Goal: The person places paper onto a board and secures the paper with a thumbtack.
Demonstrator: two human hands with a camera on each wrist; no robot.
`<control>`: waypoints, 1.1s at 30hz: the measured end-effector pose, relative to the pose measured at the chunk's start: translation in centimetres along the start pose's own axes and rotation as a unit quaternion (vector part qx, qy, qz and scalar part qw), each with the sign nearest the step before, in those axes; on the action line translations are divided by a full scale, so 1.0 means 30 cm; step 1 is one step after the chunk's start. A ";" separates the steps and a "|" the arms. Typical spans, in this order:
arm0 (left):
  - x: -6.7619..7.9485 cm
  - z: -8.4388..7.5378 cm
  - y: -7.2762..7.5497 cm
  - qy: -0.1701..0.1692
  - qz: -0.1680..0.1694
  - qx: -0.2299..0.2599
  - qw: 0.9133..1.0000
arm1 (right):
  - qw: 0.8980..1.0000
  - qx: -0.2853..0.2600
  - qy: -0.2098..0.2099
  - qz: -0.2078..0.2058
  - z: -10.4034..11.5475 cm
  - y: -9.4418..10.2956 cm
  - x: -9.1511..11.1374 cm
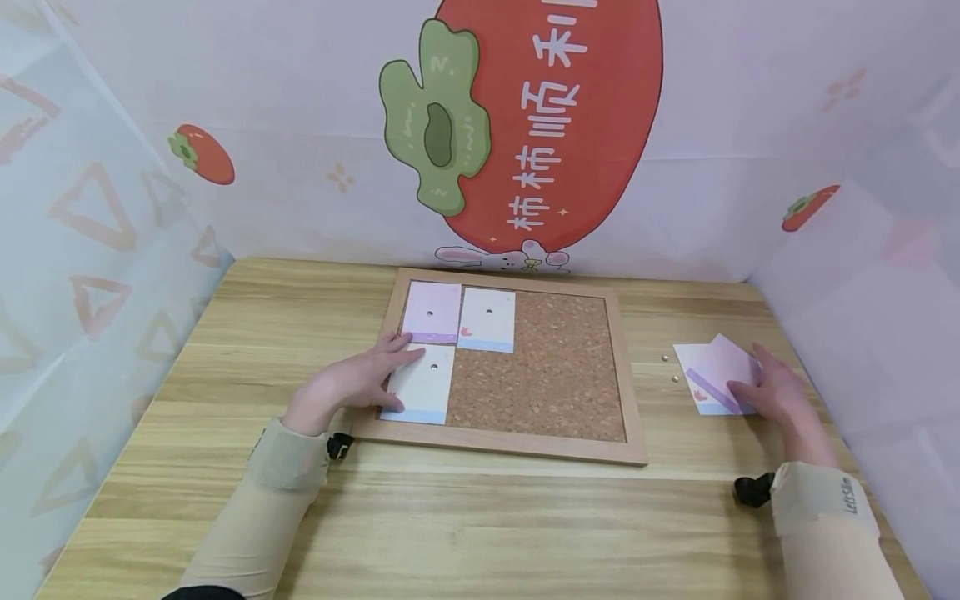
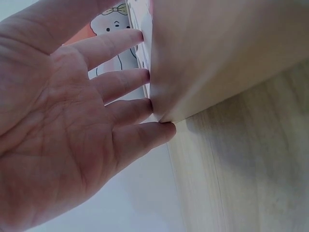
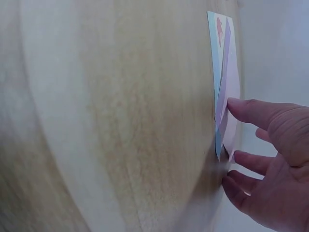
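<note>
In the head view, my left hand (image 1: 371, 375) rests at the left side of a framed cork board (image 1: 547, 367), fingers spread over a white card (image 1: 420, 387) with a blue lower strip. The left wrist view shows those fingertips along the frame edge (image 2: 193, 87). Above that card are a pink card (image 1: 435, 304) and another white card (image 1: 487, 321), each with a small pin. At the right, my right hand (image 1: 776, 387) touches a loose pink card (image 1: 720, 371) with thumb and fingertips, fingers loosely bent. It lies askew over a loose white card (image 1: 686, 357).
Two small pins, one upper (image 1: 664, 357) and one lower (image 1: 675, 378), lie between the board and the loose cards. Wooden tabletop (image 1: 525, 525) spreads in front of the board. A printed backdrop (image 1: 300, 200) hangs behind and along both sides.
</note>
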State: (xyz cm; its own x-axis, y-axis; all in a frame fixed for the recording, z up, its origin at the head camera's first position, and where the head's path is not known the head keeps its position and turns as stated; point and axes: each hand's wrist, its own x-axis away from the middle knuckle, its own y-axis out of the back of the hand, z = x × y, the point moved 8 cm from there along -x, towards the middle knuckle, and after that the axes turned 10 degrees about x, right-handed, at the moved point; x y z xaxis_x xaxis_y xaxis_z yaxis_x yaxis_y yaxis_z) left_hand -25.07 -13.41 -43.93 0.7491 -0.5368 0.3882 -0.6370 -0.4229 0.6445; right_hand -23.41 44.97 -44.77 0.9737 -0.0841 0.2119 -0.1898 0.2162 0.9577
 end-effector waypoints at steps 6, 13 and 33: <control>0.003 -0.004 0.001 0.001 0.002 -0.001 1.000 | 0.999 -0.010 -0.032 -0.011 -0.013 0.002 -0.004; 0.005 -0.008 0.000 -0.005 0.004 -0.001 1.000 | 0.994 -0.076 -0.048 -0.067 -0.005 0.024 0.001; 0.010 -0.015 0.003 -0.008 0.001 0.008 1.000 | 0.974 -0.182 -0.065 -0.115 -0.044 0.065 0.029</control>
State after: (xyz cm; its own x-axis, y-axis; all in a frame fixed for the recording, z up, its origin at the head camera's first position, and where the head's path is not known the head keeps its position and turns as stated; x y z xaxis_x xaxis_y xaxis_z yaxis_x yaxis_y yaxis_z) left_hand -24.83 -13.28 -43.47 0.7450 -0.5492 0.3787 -0.6414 -0.4338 0.6328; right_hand -22.78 46.60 -42.97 0.9563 -0.2888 0.0449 0.1124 0.5052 0.8557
